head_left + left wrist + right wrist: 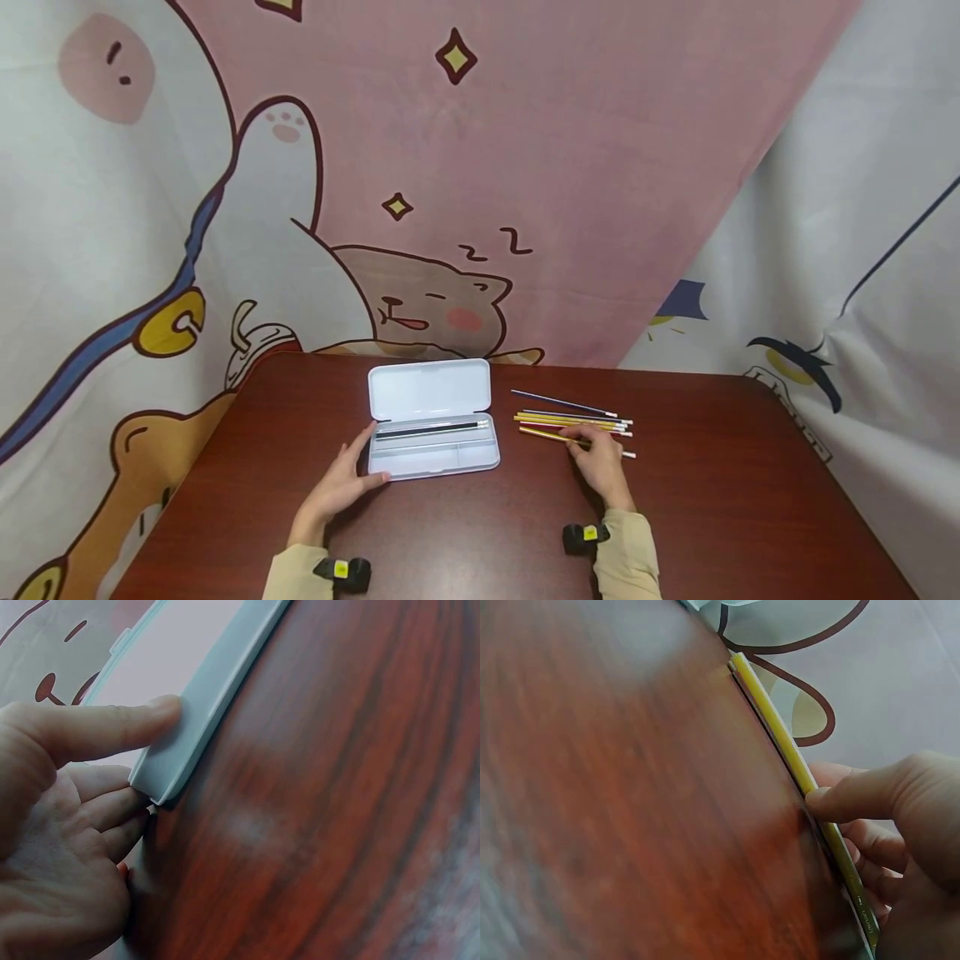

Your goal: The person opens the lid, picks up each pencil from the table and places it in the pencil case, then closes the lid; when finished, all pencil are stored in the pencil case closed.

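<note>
A white pencil case (433, 468) lies with its lid raised, dark pencils (427, 432) in its long rear compartment. My left hand (339, 483) grips its left end, the thumb on the front wall and the fingers at the side; the left wrist view shows the thumb pressed on the case wall (187, 735). At the right, my right hand (598, 460) pinches a yellow pencil (540, 433) between thumb and fingers, low over the table. In the right wrist view this yellow pencil (772, 720) runs past the thumb tip.
Several pencils (570, 419), yellow, red and dark, lie just behind my right hand, and a blue one (558, 402) lies apart behind them. The brown table (465, 533) ends at a cartoon-printed cloth (585, 208) hanging behind it.
</note>
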`<state>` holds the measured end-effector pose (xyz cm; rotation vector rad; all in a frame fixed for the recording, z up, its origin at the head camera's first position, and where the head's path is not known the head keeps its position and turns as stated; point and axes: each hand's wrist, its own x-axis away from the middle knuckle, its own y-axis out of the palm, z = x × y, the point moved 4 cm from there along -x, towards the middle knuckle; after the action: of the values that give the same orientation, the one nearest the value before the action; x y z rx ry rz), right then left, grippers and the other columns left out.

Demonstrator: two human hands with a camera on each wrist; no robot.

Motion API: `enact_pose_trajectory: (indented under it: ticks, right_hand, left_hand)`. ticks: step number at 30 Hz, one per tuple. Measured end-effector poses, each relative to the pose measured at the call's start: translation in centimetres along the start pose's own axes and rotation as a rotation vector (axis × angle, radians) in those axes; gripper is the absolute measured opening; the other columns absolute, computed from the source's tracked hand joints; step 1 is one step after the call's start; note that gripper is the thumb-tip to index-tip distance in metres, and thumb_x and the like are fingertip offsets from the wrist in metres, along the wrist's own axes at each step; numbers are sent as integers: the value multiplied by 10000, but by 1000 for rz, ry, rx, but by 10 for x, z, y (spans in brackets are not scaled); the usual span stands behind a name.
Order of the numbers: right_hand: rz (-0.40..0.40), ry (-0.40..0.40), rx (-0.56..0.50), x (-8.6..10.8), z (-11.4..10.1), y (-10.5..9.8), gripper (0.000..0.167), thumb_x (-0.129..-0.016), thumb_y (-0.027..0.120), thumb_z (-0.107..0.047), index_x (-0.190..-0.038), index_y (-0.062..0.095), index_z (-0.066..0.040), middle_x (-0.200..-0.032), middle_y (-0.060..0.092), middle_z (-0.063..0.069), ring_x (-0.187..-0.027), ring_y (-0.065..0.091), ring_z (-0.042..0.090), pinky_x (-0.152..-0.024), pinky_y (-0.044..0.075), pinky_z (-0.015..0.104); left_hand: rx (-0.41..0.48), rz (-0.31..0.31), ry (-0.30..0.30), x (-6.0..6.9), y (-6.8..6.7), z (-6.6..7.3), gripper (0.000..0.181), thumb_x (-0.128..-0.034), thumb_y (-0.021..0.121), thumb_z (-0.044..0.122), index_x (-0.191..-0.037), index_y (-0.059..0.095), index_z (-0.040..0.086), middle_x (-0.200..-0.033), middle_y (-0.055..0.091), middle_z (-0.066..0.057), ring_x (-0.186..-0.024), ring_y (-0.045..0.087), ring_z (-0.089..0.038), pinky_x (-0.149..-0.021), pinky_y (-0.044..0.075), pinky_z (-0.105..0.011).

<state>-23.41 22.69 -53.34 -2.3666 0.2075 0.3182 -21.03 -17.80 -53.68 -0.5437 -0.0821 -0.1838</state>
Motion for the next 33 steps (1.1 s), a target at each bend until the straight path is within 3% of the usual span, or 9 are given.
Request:
enact_pose_trajectory:
  ticks: [15,33]
  right_hand:
    - [38,-59,-40,2,-23,11,179,-786,709,73,-895,756,-61,-943,717,103,-944,648,337,-813,323,580]
    - [-52,-104,-94,-5,-74,51,168,-804,718,49,-893,760,-87,-943,708,54,-961,645,275,-825,364,546]
  left_hand:
    - [0,5,2,-1,1,-2,891,-803,771,144,-1525,254,71,-1533,213,-278,-1397,-8,-521,-1076,-6,-672]
    - [5,12,21,-1,1,0,874,-804,763,115,-1518,264,52,-1527,236,-275,-1405,32,-502,-1093,-13,-646]
